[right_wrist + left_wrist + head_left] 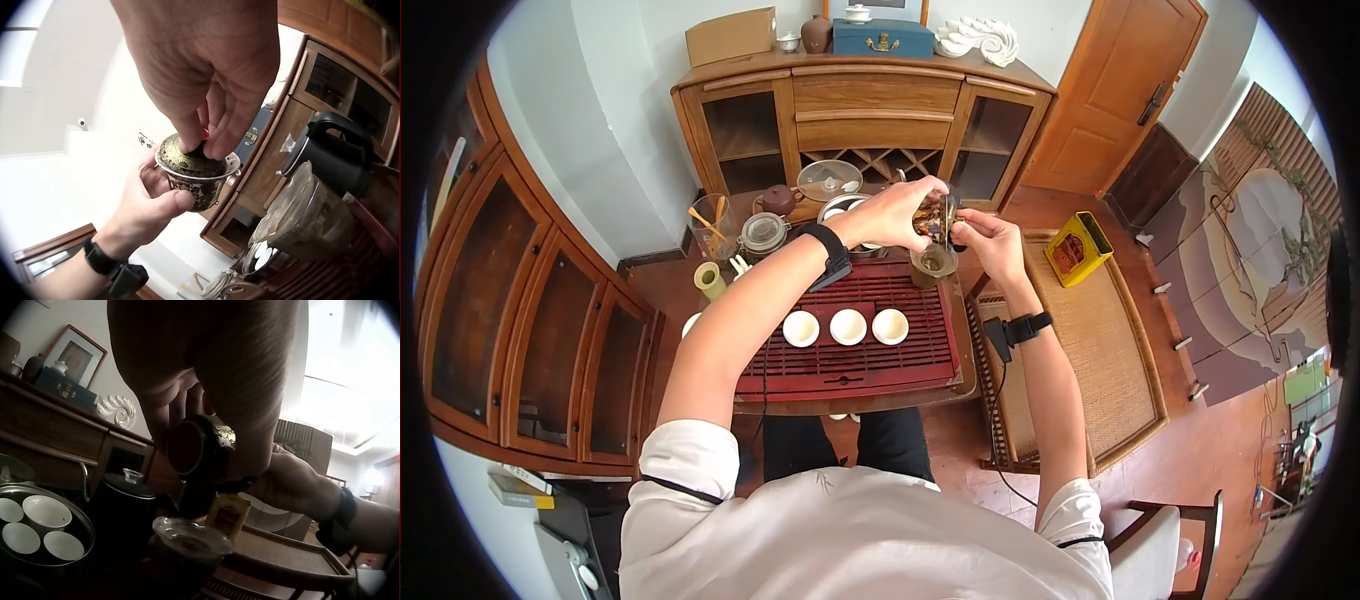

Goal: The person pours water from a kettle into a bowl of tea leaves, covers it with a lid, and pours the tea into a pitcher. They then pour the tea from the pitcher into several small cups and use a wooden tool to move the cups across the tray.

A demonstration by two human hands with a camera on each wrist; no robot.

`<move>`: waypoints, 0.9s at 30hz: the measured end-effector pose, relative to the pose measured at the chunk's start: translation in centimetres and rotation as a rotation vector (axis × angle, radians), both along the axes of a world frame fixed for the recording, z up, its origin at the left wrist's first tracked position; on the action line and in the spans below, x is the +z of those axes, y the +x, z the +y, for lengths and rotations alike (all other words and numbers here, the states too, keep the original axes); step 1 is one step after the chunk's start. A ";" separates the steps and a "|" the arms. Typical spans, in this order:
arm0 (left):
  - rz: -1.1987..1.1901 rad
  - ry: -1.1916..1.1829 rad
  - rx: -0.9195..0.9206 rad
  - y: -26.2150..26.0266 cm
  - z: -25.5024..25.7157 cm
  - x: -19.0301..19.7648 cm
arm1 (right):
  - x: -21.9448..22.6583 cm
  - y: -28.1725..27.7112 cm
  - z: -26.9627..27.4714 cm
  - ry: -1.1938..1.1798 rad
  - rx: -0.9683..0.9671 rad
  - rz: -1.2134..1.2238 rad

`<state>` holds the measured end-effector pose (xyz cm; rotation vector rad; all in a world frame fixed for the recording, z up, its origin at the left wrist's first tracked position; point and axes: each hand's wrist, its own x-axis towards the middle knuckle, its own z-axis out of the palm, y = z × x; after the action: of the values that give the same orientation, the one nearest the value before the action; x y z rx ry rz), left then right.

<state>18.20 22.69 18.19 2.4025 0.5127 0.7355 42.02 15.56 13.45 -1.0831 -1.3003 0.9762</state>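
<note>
My left hand (888, 215) grips a dark, gold-patterned gaiwan (195, 190) by its bowl, tipped on its side in the head view. On its domed lid (184, 164), my right hand (206, 75) pinches the top with thumb and fingers, a bit of red showing between them. In the left wrist view the gaiwan's round foot (186, 448) faces the camera. Below both hands a clear glass pitcher (931, 266) stands at the tea tray's back right corner. Three white cups (848, 327) sit in a row on the red slatted tray (845, 378).
A black kettle (125, 494) and a metal basin (89, 540) of white cups stand behind the tray. To the left are a glass jar (763, 234), a brown teapot (777, 201) and a tool holder (709, 281). A yellow tin (1076, 250) stands on the woven side table (1100, 370).
</note>
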 end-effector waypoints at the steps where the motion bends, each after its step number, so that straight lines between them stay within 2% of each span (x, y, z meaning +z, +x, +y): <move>1: 0.000 0.001 0.000 0.0 0.0 0.0 | -0.1 0.1 0.1 -0.002 -0.003 -0.007; 17: -0.001 0.001 0.011 -0.3 -0.1 -0.3 | 0.5 -0.4 -0.3 -0.004 0.009 -0.001; 27: -0.046 -0.020 0.081 -1.9 -1.7 -0.4 | 2.3 -2.0 -1.2 -0.010 -0.018 -0.243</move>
<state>16.25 20.94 17.75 2.3522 0.5992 0.8149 40.05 14.40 15.76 -1.2488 -1.4795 0.8577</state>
